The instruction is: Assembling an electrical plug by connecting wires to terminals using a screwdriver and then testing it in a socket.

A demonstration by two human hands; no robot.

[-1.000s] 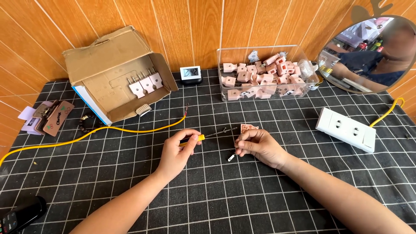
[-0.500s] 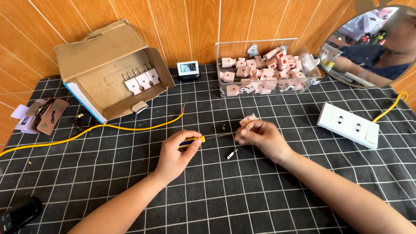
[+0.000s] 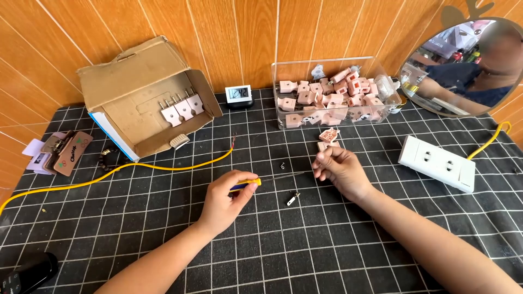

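Observation:
My left hand grips a screwdriver by its yellow and blue handle. Its thin shaft lies almost flat over the black grid mat and points right toward my right hand. That hand rests on the mat with its fingers pinched together, and nothing shows between them. Two pink plug halves lie just beyond its fingertips. A small screw and a metal prong lie on the mat between my hands.
An open cardboard box holding pink plugs stands at the back left. A clear bin of pink plug parts stands at the back centre, beside a small clock. There is also a white power strip, a yellow wire and a mirror.
My right hand has let go of the pink plug half, which now lies on the mat by its fingertips. My left hand still holds the screwdriver. The view has tilted slightly.

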